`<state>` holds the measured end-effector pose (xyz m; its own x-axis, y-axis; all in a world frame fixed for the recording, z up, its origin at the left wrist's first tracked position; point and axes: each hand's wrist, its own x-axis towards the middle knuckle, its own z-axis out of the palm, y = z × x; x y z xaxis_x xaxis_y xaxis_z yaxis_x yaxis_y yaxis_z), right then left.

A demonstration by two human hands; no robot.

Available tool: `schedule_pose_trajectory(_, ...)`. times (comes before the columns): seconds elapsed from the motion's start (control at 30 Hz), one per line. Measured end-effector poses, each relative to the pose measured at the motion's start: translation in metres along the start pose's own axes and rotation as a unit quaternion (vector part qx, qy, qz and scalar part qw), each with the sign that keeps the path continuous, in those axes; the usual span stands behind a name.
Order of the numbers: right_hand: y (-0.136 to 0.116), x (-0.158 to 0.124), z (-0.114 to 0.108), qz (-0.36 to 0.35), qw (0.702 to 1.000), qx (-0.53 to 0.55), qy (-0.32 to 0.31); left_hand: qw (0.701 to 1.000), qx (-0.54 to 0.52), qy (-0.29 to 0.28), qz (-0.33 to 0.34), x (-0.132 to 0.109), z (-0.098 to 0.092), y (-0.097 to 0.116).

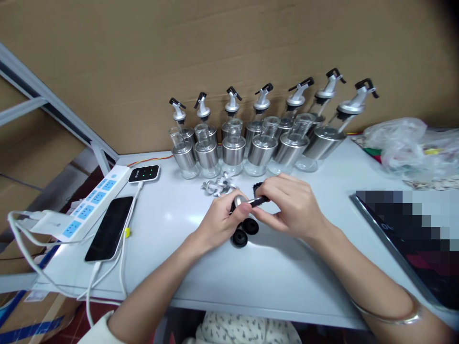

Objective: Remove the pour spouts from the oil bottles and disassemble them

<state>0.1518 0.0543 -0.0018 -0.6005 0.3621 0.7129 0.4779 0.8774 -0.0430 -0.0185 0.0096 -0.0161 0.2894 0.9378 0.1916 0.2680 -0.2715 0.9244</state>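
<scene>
Our forearms (158, 286) reach toward the spout (239, 200). Under it spreads the tabletop (168, 212); beyond the spout stand bottles (234, 149), several topped with pourers (260, 104). Well left of the spout lies a power strip (92, 204). We have our left hand (222, 215) clamped around the spout's silver base, our right hand (292, 205) pinching its black part. Just beyond the spout sits a pile of silver pieces (218, 185); nearer us than it, black discs (250, 226).
</scene>
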Motion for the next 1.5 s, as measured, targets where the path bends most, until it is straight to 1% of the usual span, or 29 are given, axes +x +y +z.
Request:
schedule_pose_trajectory(0.1,-0.001,0.0,0.001,-0.006,1.0,-0.008,-0.005,0.999,0.045,-0.003,0.019,0.001,0.0,-0.001)
schedule_pose_trajectory(0.2,-0.001,0.0,0.002,-0.004,1.0,-0.024,-0.004,0.996,0.085,0.009,0.029,0.001,0.001,-0.002)
schedule_pose_trajectory(0.33,0.001,0.0,0.004,0.002,0.999,-0.032,-0.011,0.996,0.09,0.016,0.012,0.001,0.002,-0.004)
schedule_pose_trajectory(0.5,0.001,-0.002,0.008,0.052,0.997,-0.01,-0.049,0.995,0.094,0.02,-0.016,0.001,0.003,-0.006)
schedule_pose_trajectory(0.6,0.002,-0.002,0.01,0.063,0.997,-0.004,-0.047,0.995,0.1,0.021,-0.012,0.001,0.002,-0.005)
schedule_pose_trajectory(0.7,0.003,-0.003,0.01,0.055,0.998,-0.002,-0.035,0.993,0.113,0.019,-0.014,0.001,0.002,-0.004)
schedule_pose_trajectory(0.77,0.004,-0.004,0.01,0.06,0.998,0.006,-0.029,0.993,0.117,0.007,-0.017,0.0,0.003,-0.003)
schedule_pose_trajectory(0.87,0.003,-0.005,0.009,0.107,0.994,0.032,-0.012,0.994,0.099,-0.033,-0.019,-0.001,0.005,-0.002)
schedule_pose_trajectory(0.93,0.003,-0.004,0.007,0.145,0.988,0.047,0.001,0.995,0.088,-0.041,-0.015,-0.001,0.005,-0.001)
schedule_pose_trajectory(1.0,0.006,-0.002,0.004,0.188,0.981,0.049,0.007,0.992,0.124,-0.011,0.007,-0.001,0.004,-0.002)
schedule_pose_trajectory(1.1,0.02,-0.002,-0.001,0.265,0.964,0.033,0.01,0.969,0.234,0.052,0.065,0.001,0.0,-0.005)
schedule_pose_trajectory(1.17,0.036,-0.006,-0.004,0.293,0.956,0.023,-0.008,0.955,0.272,0.078,0.095,0.002,-0.003,-0.007)
schedule_pose_trajectory(1.3,0.066,-0.02,-0.003,0.303,0.948,0.022,-0.094,0.942,0.29,0.113,0.125,0.001,-0.003,-0.008)
schedule_pose_trajectory(1.4,0.076,-0.031,0.0,0.284,0.948,0.017,-0.139,0.935,0.302,0.131,0.13,0.0,-0.003,-0.008)
schedule_pose_trajectory(1.5,0.078,-0.038,0.005,0.266,0.944,0.016,-0.192,0.935,0.305,0.142,0.117,0.0,-0.004,-0.008)
